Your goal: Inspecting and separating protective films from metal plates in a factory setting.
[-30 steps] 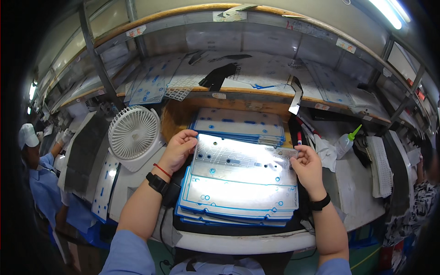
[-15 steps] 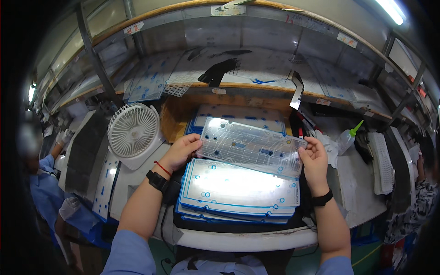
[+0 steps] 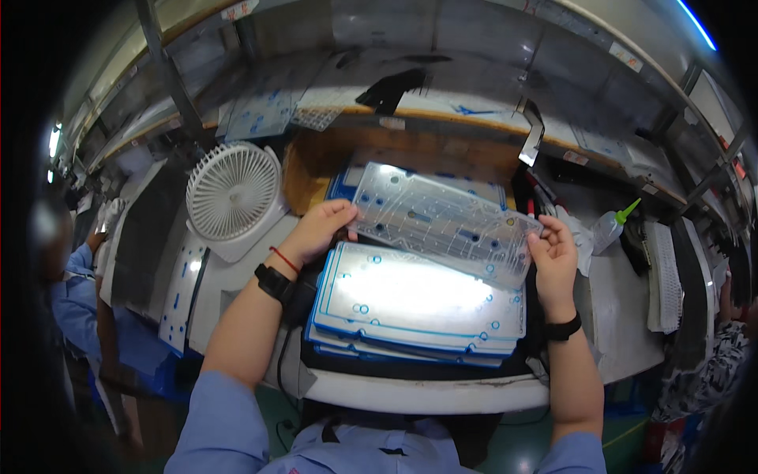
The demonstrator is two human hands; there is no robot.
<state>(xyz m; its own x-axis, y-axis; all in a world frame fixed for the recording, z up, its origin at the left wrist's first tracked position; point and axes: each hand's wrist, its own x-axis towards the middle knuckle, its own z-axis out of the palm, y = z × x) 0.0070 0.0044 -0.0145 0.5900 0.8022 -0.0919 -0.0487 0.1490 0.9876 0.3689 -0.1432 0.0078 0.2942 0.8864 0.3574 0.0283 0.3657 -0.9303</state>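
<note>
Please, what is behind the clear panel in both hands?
Behind the clear panel, part of a blue-edged stack shows, beside a wooden wall. The stack's front is mostly covered, so its height cannot be told.

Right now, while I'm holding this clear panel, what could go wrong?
The clear rectangular plastic-looking panel might slip: the left hand and right hand pinch only its ends. Its near edge overlaps the pale, blue-edged rectangular plate stack in view, so lowering it could scuff that stack.
</note>
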